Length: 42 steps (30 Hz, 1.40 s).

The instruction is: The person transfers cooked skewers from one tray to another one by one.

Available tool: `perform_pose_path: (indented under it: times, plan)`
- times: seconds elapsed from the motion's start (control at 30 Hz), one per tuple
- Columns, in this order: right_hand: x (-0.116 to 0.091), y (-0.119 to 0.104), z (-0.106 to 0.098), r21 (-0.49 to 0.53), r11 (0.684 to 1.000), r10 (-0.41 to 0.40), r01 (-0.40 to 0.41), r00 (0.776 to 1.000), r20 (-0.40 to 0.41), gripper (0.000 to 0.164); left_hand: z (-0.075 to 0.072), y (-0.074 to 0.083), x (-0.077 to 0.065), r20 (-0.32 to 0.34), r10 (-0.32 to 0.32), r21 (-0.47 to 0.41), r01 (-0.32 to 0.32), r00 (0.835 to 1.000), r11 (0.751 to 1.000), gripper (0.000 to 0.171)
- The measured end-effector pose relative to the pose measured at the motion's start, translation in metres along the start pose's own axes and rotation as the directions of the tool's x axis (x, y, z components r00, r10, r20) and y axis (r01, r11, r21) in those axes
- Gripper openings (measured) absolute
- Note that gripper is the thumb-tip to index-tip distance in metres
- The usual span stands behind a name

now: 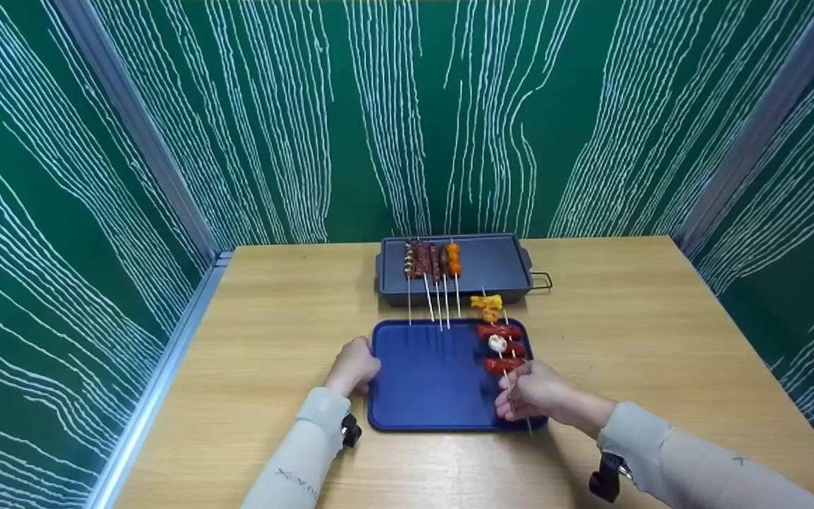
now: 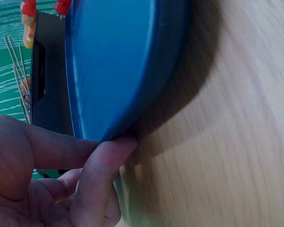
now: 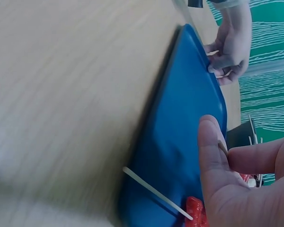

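My left hand [image 1: 355,366] pinches the left rim of a blue tray [image 1: 428,382] between thumb and finger. At the tray's right side, my right hand [image 1: 538,392] pinches the stick of a skewer with yellow pieces [image 1: 487,304] and a white ball [image 1: 497,344]. Its far end reaches past the tray's back edge. Beneath it is a second skewer with red pieces [image 1: 499,331], on the tray's right part; its bare stick [image 3: 151,189] sticks out over the front rim in the right wrist view. My right hand partly hides both sticks in the head view.
Behind the tray stands a dark grill pan [image 1: 488,261] with a wire handle [image 1: 543,281] on its right. Several skewers lie on its left half, among them one with orange balls [image 1: 453,259]; their sticks jut over the front edge. A green patterned wall [image 1: 357,141] closes the table's back.
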State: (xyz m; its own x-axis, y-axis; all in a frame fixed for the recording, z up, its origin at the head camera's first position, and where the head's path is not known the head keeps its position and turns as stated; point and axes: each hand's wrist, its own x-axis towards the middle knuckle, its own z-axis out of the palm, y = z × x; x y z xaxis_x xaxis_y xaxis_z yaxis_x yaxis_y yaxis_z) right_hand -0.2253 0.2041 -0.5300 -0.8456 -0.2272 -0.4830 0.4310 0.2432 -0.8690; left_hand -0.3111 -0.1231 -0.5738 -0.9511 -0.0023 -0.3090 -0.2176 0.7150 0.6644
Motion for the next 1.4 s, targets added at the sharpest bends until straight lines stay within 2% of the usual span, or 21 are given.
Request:
perform_pose_path:
  times: [0.23,0.5,0.7,0.77,1.0,1.23,1.4]
  plan:
    - [-0.005,0.007,0.006,0.009,1.0,0.019,-0.019,1.0,0.008,0.019,-0.001,0.0,-0.002,-0.017,0.01,-0.005,-0.011,1.0,1.0,0.007]
    - [-0.007,0.016,0.013,0.032,0.998,0.051,-0.051,0.999,0.0,0.021,-0.002,0.001,-0.004,-0.016,0.029,0.001,-0.029,0.999,1.0,0.008]
    - [-0.006,0.019,0.019,0.056,0.997,0.06,-0.06,0.998,0.003,0.022,-0.002,0.001,-0.004,-0.016,0.033,-0.009,-0.033,0.999,0.999,0.016]
    - [-0.007,0.019,0.021,0.065,0.996,0.059,-0.06,0.998,0.013,0.022,-0.001,-0.002,0.0,-0.014,0.036,-0.021,-0.036,0.999,0.999,0.015]
    - [-0.004,0.02,0.025,0.092,0.995,0.042,-0.045,0.999,0.032,0.018,0.02,-0.04,0.047,-0.009,0.097,-0.006,-0.097,0.995,0.995,0.006]
    - [0.003,0.023,0.026,0.095,0.994,0.058,-0.061,0.998,0.03,0.016,0.024,-0.048,0.059,0.0,0.084,-0.019,-0.084,0.996,0.996,0.007]
    - [0.007,0.023,0.028,0.092,0.993,0.071,-0.073,0.997,0.023,0.018,0.022,-0.042,0.053,0.003,0.068,-0.017,-0.068,0.998,0.998,0.006]
